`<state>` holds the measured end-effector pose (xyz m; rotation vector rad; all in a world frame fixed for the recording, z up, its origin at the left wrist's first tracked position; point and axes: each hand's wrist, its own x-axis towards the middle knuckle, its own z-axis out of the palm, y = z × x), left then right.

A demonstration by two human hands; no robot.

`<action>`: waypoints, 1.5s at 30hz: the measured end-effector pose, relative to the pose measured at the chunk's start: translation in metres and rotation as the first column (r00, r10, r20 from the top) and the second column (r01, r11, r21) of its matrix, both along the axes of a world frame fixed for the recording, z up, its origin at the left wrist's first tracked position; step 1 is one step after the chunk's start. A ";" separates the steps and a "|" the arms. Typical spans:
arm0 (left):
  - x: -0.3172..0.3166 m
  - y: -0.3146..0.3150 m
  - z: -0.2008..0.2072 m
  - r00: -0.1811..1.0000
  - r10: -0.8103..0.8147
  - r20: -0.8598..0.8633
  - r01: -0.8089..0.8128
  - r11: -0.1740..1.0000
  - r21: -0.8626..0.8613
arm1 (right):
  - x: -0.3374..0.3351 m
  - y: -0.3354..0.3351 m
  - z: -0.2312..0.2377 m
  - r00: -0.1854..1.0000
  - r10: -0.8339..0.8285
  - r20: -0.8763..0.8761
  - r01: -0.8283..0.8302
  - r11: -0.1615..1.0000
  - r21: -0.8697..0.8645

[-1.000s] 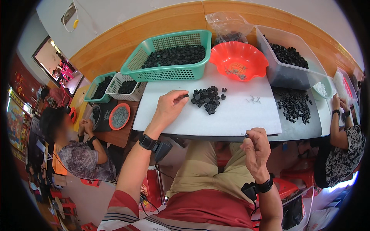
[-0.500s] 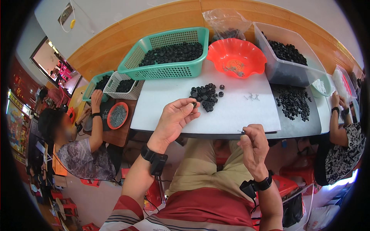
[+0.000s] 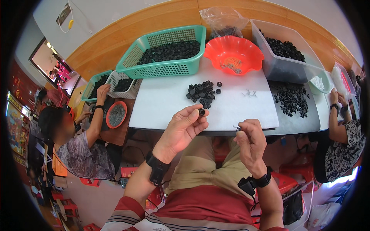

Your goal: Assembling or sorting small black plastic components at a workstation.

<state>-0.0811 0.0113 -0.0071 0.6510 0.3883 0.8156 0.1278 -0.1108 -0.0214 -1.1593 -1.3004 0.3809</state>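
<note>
Between the thumb and fingers of my left hand (image 3: 184, 127) is a small round black cap (image 3: 201, 112), its hollow end showing. My right hand (image 3: 253, 144) pinches a small black piece (image 3: 239, 128) with a thin metal pin (image 3: 234, 127) sticking out to the left. The two hands are apart, over the near edge of the white foam sheet (image 3: 162, 104). Just beyond my left hand lies a pile of black caps (image 3: 200, 91). A few loose metal pins (image 3: 249, 93) rest on the sheet to the right.
Behind the sheet stand a green basket (image 3: 160, 70) of black caps, a red scalloped bowl (image 3: 233, 44) with pins, and a clear bin (image 3: 289, 69). Small black parts (image 3: 291, 101) cover a dark mat at right. People work on the left (image 3: 84, 144) and right (image 3: 343, 140).
My left hand has moved right and nearer to me with the cap, which now shows its hollow end. My right hand has shifted slightly left and up, so the hands are closer together.
</note>
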 end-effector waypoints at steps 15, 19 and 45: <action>0.013 -0.019 0.002 0.999 -0.044 -0.001 0.044 0.991 -0.125 | -0.004 0.007 0.008 0.990 -0.021 0.136 0.015 0.999 0.043; 0.017 -0.023 0.002 0.998 -0.063 -0.009 0.062 0.991 -0.123 | -0.010 0.012 0.016 0.969 -0.048 0.241 0.030 0.996 0.080; 0.027 -0.038 0.002 0.997 -0.072 -0.033 0.070 0.995 -0.076 | -0.021 0.020 0.016 0.961 -0.071 0.268 0.053 0.996 0.073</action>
